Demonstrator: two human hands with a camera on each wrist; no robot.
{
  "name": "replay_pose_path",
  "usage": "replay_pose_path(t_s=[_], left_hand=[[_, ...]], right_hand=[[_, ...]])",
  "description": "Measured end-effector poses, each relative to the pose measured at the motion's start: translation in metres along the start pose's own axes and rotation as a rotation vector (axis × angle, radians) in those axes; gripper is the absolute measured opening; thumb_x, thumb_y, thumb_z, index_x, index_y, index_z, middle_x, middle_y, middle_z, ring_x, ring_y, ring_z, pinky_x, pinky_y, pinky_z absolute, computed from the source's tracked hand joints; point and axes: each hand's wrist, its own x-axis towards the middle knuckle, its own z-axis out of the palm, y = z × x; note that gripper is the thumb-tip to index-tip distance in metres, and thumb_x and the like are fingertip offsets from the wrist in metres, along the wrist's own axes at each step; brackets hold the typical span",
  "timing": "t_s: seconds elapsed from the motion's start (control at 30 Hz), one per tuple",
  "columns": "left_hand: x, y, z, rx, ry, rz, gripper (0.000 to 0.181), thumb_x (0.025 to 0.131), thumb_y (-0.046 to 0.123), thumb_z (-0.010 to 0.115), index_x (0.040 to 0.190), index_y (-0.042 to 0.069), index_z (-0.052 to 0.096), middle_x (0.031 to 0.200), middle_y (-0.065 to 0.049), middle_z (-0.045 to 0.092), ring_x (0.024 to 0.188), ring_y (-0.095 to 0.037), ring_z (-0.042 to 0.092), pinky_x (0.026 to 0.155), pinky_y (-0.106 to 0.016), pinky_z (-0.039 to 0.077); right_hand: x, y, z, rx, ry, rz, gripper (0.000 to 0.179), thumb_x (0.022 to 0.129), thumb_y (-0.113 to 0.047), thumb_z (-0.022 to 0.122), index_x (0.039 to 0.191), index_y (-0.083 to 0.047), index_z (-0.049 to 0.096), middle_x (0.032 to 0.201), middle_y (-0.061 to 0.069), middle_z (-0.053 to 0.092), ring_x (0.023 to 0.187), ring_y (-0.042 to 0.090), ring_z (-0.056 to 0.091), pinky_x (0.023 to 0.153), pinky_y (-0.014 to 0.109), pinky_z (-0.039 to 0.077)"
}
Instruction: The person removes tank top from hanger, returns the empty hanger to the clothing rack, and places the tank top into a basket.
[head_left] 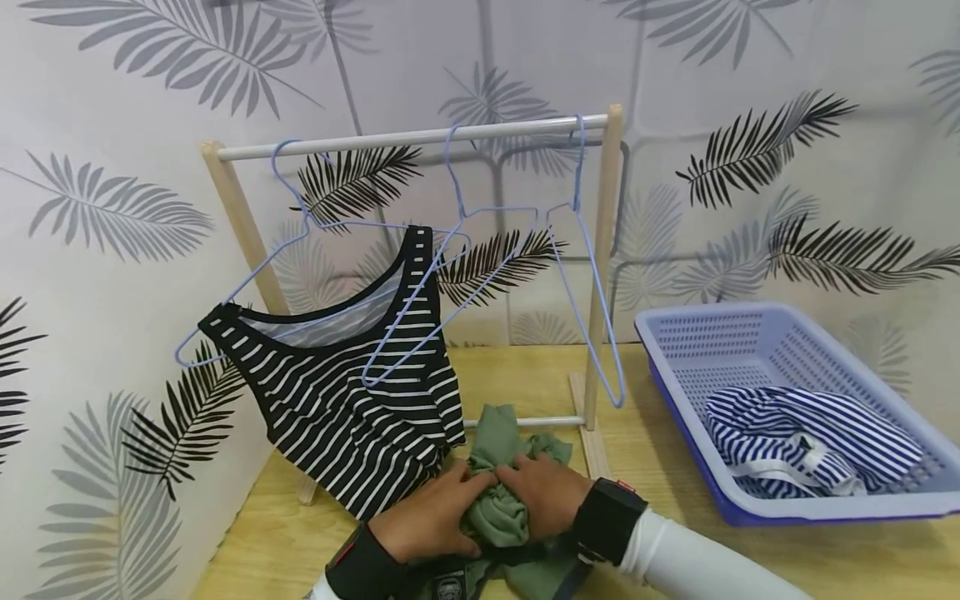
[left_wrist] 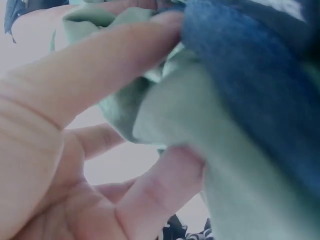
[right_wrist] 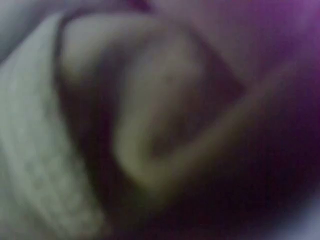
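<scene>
A green garment with dark trim (head_left: 501, 515) is bunched up in front of the rack, low in the middle of the head view. My left hand (head_left: 429, 518) grips the bunch from its left side. On the other side my right hand (head_left: 546, 493) grips it, thumbs close together on top. In the left wrist view, thumb and fingers curl about the green cloth (left_wrist: 175, 110), with a dark blue band (left_wrist: 250, 95) running beside it. The right wrist view is blurred, with pale ribbed cloth (right_wrist: 40, 135) at its left. The garment's lower part spreads under both wrists.
A black-and-white striped tank top (head_left: 352, 383) hangs on a blue hanger at the rack's left. Two bare hangers, one mid-rail (head_left: 459, 212) and one at the right (head_left: 600, 308), share the white rail (head_left: 390, 140). A purple basket (head_left: 795, 321) holds a blue-and-white striped garment (head_left: 825, 425).
</scene>
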Motion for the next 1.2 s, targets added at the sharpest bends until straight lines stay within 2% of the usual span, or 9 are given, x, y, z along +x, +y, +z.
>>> replay_pose_path(t_s=[0.17,0.27,0.5,0.73,0.83,0.9,0.97,1.07,1.2], left_hand=[[-0.003,0.009,-0.005,0.043,-0.002,-0.051,0.107,0.065,0.025,0.091,0.151,0.026,0.027,0.139,-0.02,0.03,0.102,-0.032,0.057,0.073,-0.036,0.049],[-0.004,0.014,-0.006,0.096,-0.006,-0.061,0.119,0.06,0.027,0.093,0.154,0.027,0.02,0.144,-0.026,0.025,0.1,-0.035,0.058,0.066,-0.035,0.048],[-0.001,0.023,-0.004,0.159,-0.106,-0.149,0.13,0.054,0.035,0.095,0.154,0.034,0.011,0.14,-0.025,0.033,0.088,-0.029,0.059,0.065,-0.035,0.048],[0.015,0.03,0.018,0.327,0.039,-0.194,0.133,0.056,0.042,0.093,0.155,0.03,0.004,0.138,-0.029,0.036,0.058,-0.019,0.051,0.05,-0.032,0.041],[0.018,0.032,0.024,0.359,0.108,-0.157,0.117,0.066,0.036,0.088,0.155,0.027,0.013,0.143,-0.027,0.035,0.052,-0.016,0.047,0.045,-0.03,0.036],[0.02,0.033,0.027,0.391,0.179,-0.099,0.092,0.073,0.03,0.083,0.148,0.021,0.032,0.133,-0.023,0.047,0.053,-0.017,0.049,0.045,-0.031,0.036],[0.022,0.034,0.028,0.426,0.263,-0.052,0.065,0.075,0.024,0.08,0.132,0.016,0.05,0.111,-0.015,0.061,0.056,-0.018,0.052,0.046,-0.032,0.037],[0.027,0.036,0.027,0.448,0.39,-0.013,0.031,0.077,0.015,0.074,0.104,0.014,0.06,0.075,-0.004,0.061,0.057,-0.02,0.056,0.045,-0.033,0.038],[0.032,0.043,0.022,0.378,0.452,-0.006,0.017,0.081,0.011,0.07,0.094,0.013,0.06,0.065,-0.001,0.059,0.054,-0.019,0.056,0.043,-0.031,0.037]], right_hand=[[-0.005,0.009,-0.007,-0.082,0.054,-0.049,0.053,0.072,-0.038,0.082,0.113,-0.012,0.06,0.086,0.004,0.062,0.077,0.021,0.062,0.071,0.036,0.051],[-0.01,0.02,-0.01,-0.046,0.054,-0.108,0.05,0.078,-0.036,0.079,0.116,-0.011,0.06,0.087,0.005,0.064,0.079,0.02,0.064,0.068,0.033,0.052],[-0.027,0.054,-0.015,0.296,-0.051,-0.115,0.053,0.085,-0.045,0.071,0.13,-0.022,0.056,0.117,-0.002,0.064,0.107,0.016,0.062,0.089,0.028,0.048],[-0.035,0.057,-0.017,0.549,-0.131,-0.222,0.06,0.083,-0.032,0.076,0.136,-0.022,0.05,0.125,-0.008,0.059,0.112,0.007,0.057,0.094,0.027,0.045],[-0.037,0.049,-0.017,0.671,-0.187,-0.298,0.068,0.083,-0.025,0.077,0.142,-0.015,0.044,0.13,-0.005,0.057,0.117,0.007,0.054,0.098,0.027,0.043],[-0.04,0.046,-0.015,0.699,-0.18,-0.336,0.072,0.083,-0.022,0.076,0.144,-0.01,0.041,0.131,0.0,0.057,0.118,0.007,0.054,0.098,0.027,0.043],[-0.042,0.044,-0.013,0.688,-0.139,-0.363,0.072,0.083,-0.021,0.077,0.143,-0.007,0.039,0.13,0.004,0.058,0.116,0.009,0.055,0.097,0.028,0.044],[-0.043,0.042,-0.009,0.642,-0.042,-0.366,0.074,0.08,-0.024,0.08,0.139,-0.011,0.036,0.124,0.004,0.06,0.11,0.008,0.058,0.092,0.027,0.047],[-0.045,0.038,-0.008,0.596,0.065,-0.351,0.093,0.077,-0.033,0.081,0.147,-0.013,0.023,0.137,0.004,0.049,0.12,0.012,0.05,0.1,0.031,0.042]])
